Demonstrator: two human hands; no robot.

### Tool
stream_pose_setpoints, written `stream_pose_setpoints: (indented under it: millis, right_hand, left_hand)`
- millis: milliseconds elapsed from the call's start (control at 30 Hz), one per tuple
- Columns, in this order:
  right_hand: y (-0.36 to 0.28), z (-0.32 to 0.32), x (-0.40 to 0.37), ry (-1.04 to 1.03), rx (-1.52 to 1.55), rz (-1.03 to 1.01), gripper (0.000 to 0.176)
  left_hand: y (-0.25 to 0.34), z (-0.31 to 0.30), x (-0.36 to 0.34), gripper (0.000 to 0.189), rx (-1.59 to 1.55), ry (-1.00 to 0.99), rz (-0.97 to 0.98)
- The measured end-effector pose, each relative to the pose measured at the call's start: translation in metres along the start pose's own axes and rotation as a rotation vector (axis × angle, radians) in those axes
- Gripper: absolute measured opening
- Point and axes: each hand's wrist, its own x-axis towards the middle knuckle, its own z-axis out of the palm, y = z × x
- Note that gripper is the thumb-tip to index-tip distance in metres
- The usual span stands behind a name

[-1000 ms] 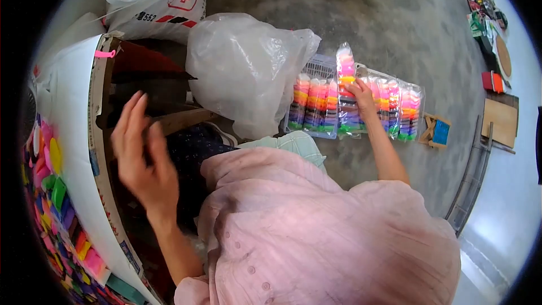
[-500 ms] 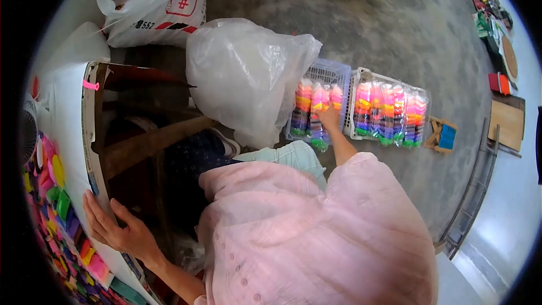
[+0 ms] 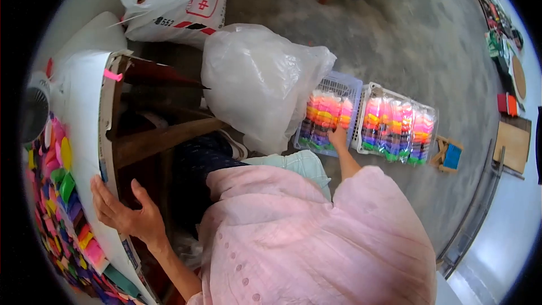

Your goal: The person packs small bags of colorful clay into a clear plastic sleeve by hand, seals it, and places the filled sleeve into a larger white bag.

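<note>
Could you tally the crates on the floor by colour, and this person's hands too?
Blue crate: 1
White crate: 1
Hands, left hand and right hand: 2
Total: 4

Clear-wrapped packs [image 3: 323, 114] banded pink, orange, purple and green lie side by side in two baskets [image 3: 345, 82].
</note>
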Motion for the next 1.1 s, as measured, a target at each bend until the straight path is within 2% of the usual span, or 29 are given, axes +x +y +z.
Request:
stream_pose_setpoints:
  millis: [100, 200, 233, 333, 433, 500, 533, 567, 600, 633, 700, 800, 867, 967, 1000, 1033, 1067, 1100]
  right_hand:
    - [-0.018, -0.013, -0.03, 0.041, 0.153, -0.033, 0.032]
    - [-0.057, -0.018, -0.042, 0.11, 0.28, -0.271, 0.029]
    - [-0.076, -0.021, -0.047, 0.145, 0.313, -0.359, 0.02]
    - [-0.132, -0.021, -0.042, -0.392, 0.85, -0.08, 0.015]
    - [-0.19, -0.025, -0.047, -0.616, 1.464, 0.287, 0.018]
    - [-0.221, -0.029, -0.055, -0.715, 1.513, 0.143, 0.012]
    - [-0.234, -0.035, -0.061, -0.764, 1.533, 0.074, 0.01]
    - [-0.25, -0.054, -0.074, -0.843, 1.475, -0.019, 0.007]
    - [-0.267, -0.072, -0.086, -0.831, 1.398, -0.1, 0.008]
    - [-0.286, -0.09, -0.1, -0.821, 1.319, -0.177, 0.009]
    - [-0.318, -0.119, -0.124, -0.827, 1.21, -0.271, 0.012]
    - [-0.35, -0.144, -0.154, -0.853, 1.076, -0.37, 0.018]
    - [-0.36, -0.151, -0.165, -0.838, 0.924, -0.506, 0.02]
    - [-0.355, -0.122, -0.115, -0.497, 0.653, -1.069, 0.016]
    - [-0.353, -0.122, -0.101, -0.254, 0.357, -1.189, 0.012]
    - [-0.351, -0.124, -0.087, -0.005, 0.057, -1.279, 0.009]
    - [-0.348, -0.123, -0.077, 0.248, -0.249, -1.342, 0.007]
    - [-0.345, -0.117, -0.069, 0.227, -0.245, -1.314, 0.007]
  left_hand:
    - [0.004, -0.001, 0.002, 0.056, -0.078, 0.003, -0.018]
    - [0.007, -0.003, 0.003, 0.057, -0.119, 0.015, -0.043]
    - [0.009, -0.004, 0.003, 0.058, -0.129, 0.008, -0.06]
    - [0.01, -0.006, 0.001, 0.058, -0.175, -0.006, -0.112]
    - [0.022, -0.009, -0.002, 0.053, -0.259, 0.081, -0.136]
    - [0.04, -0.01, -0.012, 0.049, -0.331, 0.065, -0.075]
    - [0.051, -0.007, -0.018, 0.05, -0.488, 0.014, -0.028]
    - [0.062, 0.002, -0.027, 0.05, -0.621, -0.07, 0.039]
    - [0.077, 0.005, -0.031, 0.054, -0.734, -0.24, 0.027]
    - [0.094, 0.014, -0.035, 0.062, -0.874, -0.336, -0.069]
    - [0.12, 0.05, -0.05, 0.08, -0.921, -0.415, -0.148]
    - [0.148, 0.089, -0.051, 0.083, -0.921, -0.617, -0.343]
    - [0.159, 0.117, -0.058, 0.072, -1.08, -0.571, -0.499]
    - [0.149, 0.15, -0.056, 0.057, -1.176, -0.609, -0.616]
    - [0.143, 0.159, -0.056, 0.053, -1.187, -0.642, -0.635]
    - [0.141, 0.165, -0.057, 0.045, -1.147, -0.595, -0.702]
    - [0.136, 0.168, -0.056, 0.046, -1.154, -0.564, -0.684]
    - [0.129, 0.168, -0.052, 0.046, -1.161, -0.534, -0.666]
